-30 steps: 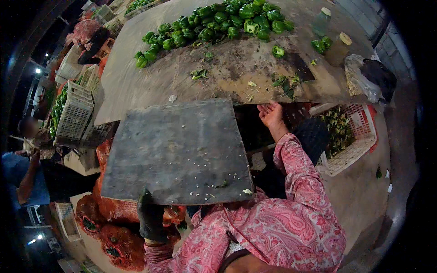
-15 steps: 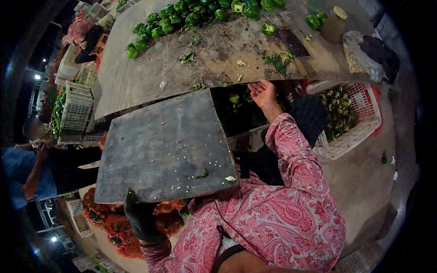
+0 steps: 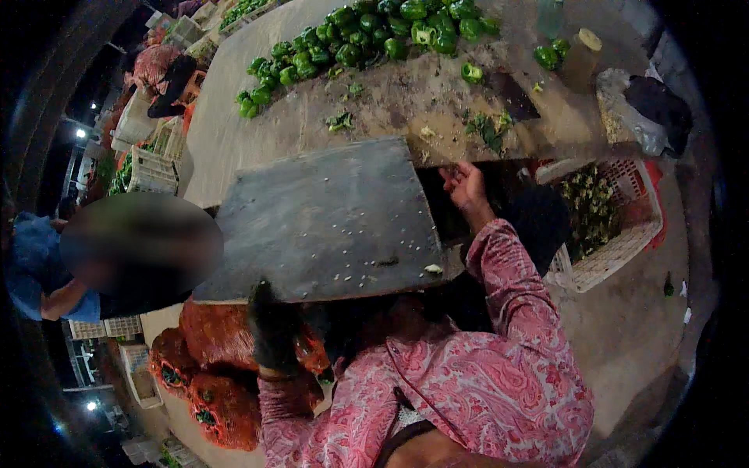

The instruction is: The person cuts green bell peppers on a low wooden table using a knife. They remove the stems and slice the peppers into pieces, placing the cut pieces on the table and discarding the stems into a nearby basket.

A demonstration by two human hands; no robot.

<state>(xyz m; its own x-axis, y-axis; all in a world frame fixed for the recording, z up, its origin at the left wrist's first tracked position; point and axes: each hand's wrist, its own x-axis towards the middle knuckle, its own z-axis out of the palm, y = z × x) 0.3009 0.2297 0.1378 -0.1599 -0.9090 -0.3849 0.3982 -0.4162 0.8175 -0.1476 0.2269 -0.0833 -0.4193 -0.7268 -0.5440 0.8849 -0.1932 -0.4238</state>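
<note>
Gripping board [image 3: 335, 226] with left hand [image 3: 273, 335]; right hand [image 3: 466, 189] half-curled.

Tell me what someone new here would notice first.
Probably the heap of green peppers at the top of the picture, bright against the drab table. Next, the big dark board in the middle, dotted with pale specks, with the left hand at its near edge. The red mesh sacks at lower left also stand out.
</note>
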